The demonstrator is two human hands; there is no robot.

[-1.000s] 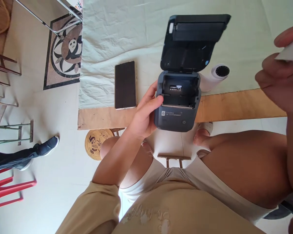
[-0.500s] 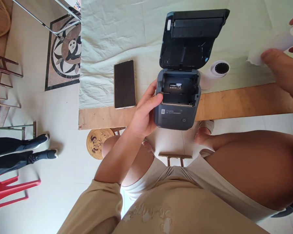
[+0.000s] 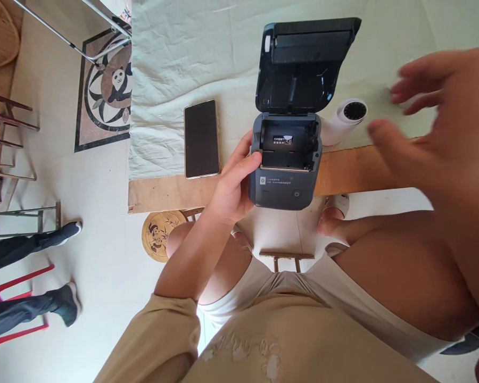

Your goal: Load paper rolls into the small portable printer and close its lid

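Note:
A dark grey small printer (image 3: 284, 183) stands at the table's near edge with its lid (image 3: 303, 64) swung up and its paper bay bare. My left hand (image 3: 233, 183) grips the printer's left side, thumb on the bay's rim. My right hand (image 3: 439, 122) hovers blurred at the right, fingers spread, with nothing in it. A white paper roll (image 3: 343, 119) lies on its side just right of the printer, between it and my right hand.
A black phone (image 3: 201, 138) lies face up on the pale green cloth (image 3: 175, 69), left of the printer. The wooden table edge (image 3: 351, 170) runs below. Another person's legs in dark trousers (image 3: 19, 250) and a red chair (image 3: 8, 298) are at the left.
My right hand held a second white paper roll at the right edge; now that roll is out of sight and the hand has come down and left, open. The person at the left shifted their feet.

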